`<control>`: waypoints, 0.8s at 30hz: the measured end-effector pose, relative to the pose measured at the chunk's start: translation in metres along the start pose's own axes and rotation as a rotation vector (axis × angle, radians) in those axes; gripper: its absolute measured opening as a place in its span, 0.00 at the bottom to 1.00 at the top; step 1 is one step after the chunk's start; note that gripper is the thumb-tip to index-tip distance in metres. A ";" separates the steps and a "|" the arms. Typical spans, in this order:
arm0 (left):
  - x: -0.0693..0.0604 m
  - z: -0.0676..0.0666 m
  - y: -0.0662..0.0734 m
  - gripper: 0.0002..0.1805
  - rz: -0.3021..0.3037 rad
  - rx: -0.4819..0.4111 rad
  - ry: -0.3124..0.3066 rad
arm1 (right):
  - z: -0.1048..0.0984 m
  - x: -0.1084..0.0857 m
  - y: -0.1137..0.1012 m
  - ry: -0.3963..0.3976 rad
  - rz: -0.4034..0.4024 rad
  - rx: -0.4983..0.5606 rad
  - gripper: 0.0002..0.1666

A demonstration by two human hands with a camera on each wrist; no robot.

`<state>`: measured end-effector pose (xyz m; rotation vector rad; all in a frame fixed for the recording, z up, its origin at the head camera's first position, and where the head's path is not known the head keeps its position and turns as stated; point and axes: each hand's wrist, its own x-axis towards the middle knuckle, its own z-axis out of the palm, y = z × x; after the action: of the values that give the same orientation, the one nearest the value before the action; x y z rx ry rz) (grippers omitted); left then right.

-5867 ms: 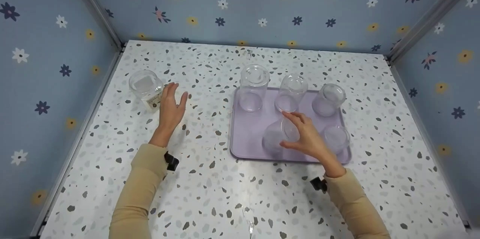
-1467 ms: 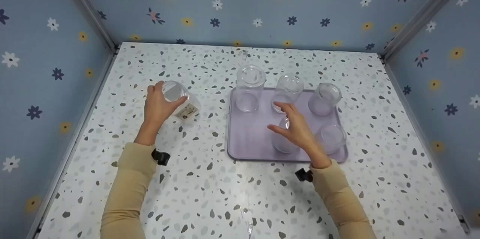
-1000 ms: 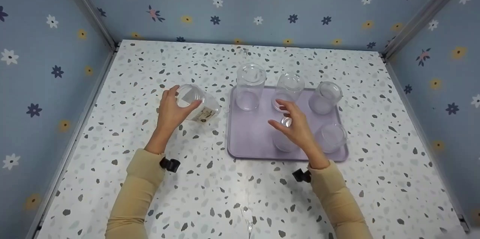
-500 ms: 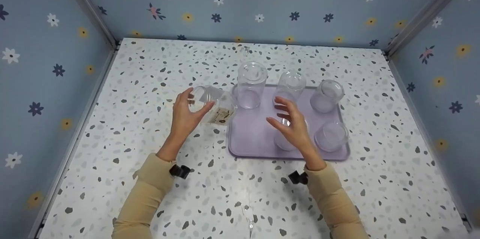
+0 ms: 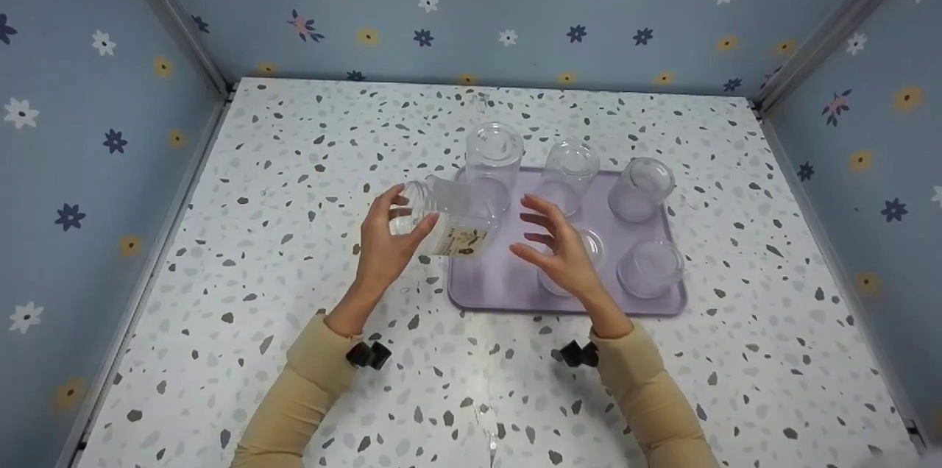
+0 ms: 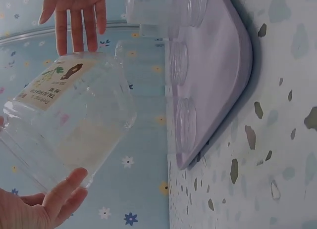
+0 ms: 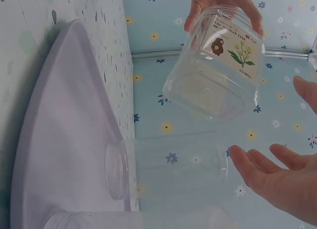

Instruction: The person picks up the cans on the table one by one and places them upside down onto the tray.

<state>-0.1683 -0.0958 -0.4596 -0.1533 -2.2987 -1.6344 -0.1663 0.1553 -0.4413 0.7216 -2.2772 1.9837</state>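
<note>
My left hand (image 5: 386,251) grips a clear plastic jar (image 5: 462,236) around its neck end. The jar has a printed label and lies tilted on its side in the air, its base toward the right, over the left part of a purple tray (image 5: 500,295). My right hand (image 5: 563,254) is raised with fingers spread, facing the jar's base. A gap separates that hand from the jar (image 7: 213,66) in the right wrist view. Under it, a clear jar (image 5: 559,282) on the tray is partly hidden by the hand. The held jar looks see-through, with nothing visible inside.
Along the tray's back row stand a tall clear jar (image 5: 494,148), a medium one (image 5: 572,162) and a small one (image 5: 642,188). A short jar (image 5: 650,269) stands at front right. The speckled table (image 5: 294,144) meets flowered walls (image 5: 471,4) on three sides.
The labelled jar, first on the table at left, was gripped by my left hand, lifted, tipped over and carried right to the tray. My right hand has shifted slightly left, toward it.
</note>
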 end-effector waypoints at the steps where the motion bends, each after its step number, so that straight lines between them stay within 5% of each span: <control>1: -0.001 0.002 0.000 0.36 0.009 -0.027 -0.003 | 0.000 0.000 0.004 -0.012 0.001 0.024 0.39; 9: -0.014 0.006 0.033 0.29 0.032 -0.238 -0.043 | 0.006 -0.001 0.017 -0.041 -0.002 0.146 0.46; 20: -0.021 0.023 0.029 0.35 0.053 -0.466 -0.078 | 0.008 -0.002 0.017 -0.060 0.001 0.285 0.54; 24: -0.022 0.030 0.013 0.34 0.032 -0.534 -0.101 | 0.009 -0.002 0.017 -0.086 0.006 0.287 0.58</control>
<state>-0.1497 -0.0615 -0.4636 -0.3955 -1.8561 -2.2292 -0.1687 0.1489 -0.4594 0.8344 -2.0592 2.3561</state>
